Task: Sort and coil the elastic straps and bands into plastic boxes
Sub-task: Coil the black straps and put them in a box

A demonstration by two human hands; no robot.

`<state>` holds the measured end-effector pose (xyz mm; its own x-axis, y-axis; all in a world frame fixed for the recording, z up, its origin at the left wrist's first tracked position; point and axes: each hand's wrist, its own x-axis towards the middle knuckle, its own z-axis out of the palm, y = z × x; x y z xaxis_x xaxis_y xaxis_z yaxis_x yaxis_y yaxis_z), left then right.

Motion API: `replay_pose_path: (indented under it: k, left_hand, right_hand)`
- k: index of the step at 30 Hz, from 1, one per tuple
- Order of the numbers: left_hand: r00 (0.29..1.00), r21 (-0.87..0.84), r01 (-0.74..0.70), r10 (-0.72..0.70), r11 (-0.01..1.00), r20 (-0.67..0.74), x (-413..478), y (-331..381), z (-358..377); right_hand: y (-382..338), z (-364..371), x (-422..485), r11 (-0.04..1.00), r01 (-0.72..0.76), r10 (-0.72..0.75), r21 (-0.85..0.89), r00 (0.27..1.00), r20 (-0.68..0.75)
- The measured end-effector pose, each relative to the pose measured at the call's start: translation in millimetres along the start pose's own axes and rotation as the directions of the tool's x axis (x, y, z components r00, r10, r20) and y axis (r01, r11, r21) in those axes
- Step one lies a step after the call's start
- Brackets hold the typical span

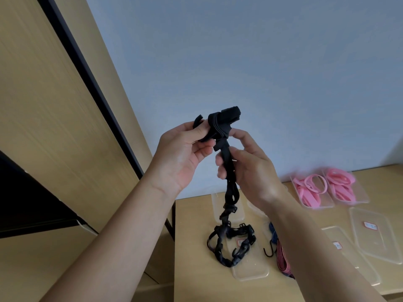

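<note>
A: Where is the black strap (220, 126) held?

B: Its wound end is gripped in the left hand (183, 153), with the fingers curled round the bundle, and it is raised well above the bench (192, 247). Just below the bundle the strap is pinched between the thumb and fingertips of the right hand (250, 171). The loose tail (232, 192) hangs down, and its far end is heaped on a clear plastic box (250, 274) on the bench. Whether that is a box or a lid cannot be told.

A: How is it expected to handle?

B: It is judged light and limp, with no stiffness of its own. Some spring-back is to be expected from the elastic, so a released coil would probably unwind. The hard plastic clips (239, 251) along the tail could be snagged on one another.

A: Where should it be taken hold of?

B: The bundle is best clamped across its wraps. The feed is best guided close beneath it, on flat webbing and not on a clip.

A: What else is seen?

B: Pink bands (309, 188) are laid in two clear boxes (328, 205) at the far right. A striped cord (282, 256) with a black hook (268, 250) lies beside the heap, and labelled lids (370, 236) are spread nearby.
</note>
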<state>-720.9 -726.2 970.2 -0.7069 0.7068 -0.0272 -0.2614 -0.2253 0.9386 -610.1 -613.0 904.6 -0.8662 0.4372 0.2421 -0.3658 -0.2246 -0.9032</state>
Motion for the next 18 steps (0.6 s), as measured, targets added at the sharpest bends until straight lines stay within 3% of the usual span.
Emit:
replay_pose_path:
  k: [3,5,7,9,11,13,15,18]
  left_hand:
    - [0.999,0.015,-0.024,0.024,1.0,-0.027,0.6,-0.4,1.6]
    - [0.996,0.038,-0.074,0.075,0.997,-0.053,2.2,-2.3,2.0]
    - [0.983,0.074,-0.148,0.155,0.986,-0.095,4.7,-6.9,2.7]
    - [0.955,0.164,-0.238,0.261,0.957,-0.141,8.4,-14.0,2.0]
    - [0.913,0.317,-0.319,0.379,0.893,-0.149,11.5,-23.0,-1.0]
    - [0.882,0.483,-0.36,0.46,0.798,-0.103,14.0,-31.9,-6.6]
    - [0.866,0.585,-0.391,0.499,0.711,-0.028,14.4,-39.5,-12.9]
    - [0.84,0.648,-0.468,0.53,0.601,0.116,7.3,-46.9,-15.0]
  right_hand:
    - [1.3,3.4,0.0,0.996,-0.016,0.009,-0.092,0.998,-0.069]
    - [3.1,6.8,-1.7,0.927,0.041,-0.087,-0.374,0.99,-0.109]
    - [6.6,11.4,-4.7,0.71,0.071,-0.177,-0.7,0.981,-0.081]
    - [4.9,16.7,-9.2,0.439,0.009,-0.147,-0.898,0.987,-0.062]
    - [-5.5,19.6,-12.0,0.152,-0.038,-0.077,-0.988,0.996,-0.05]
    - [-22.0,20.3,-13.3,-0.009,0.001,-0.029,-1.0,1.0,0.001]
    - [-44.0,20.1,-11.9,-0.016,0.083,-0.02,-0.996,0.996,0.083]
    - [-75.3,16.4,-4.4,0.168,0.169,-0.028,-0.971,0.986,0.167]
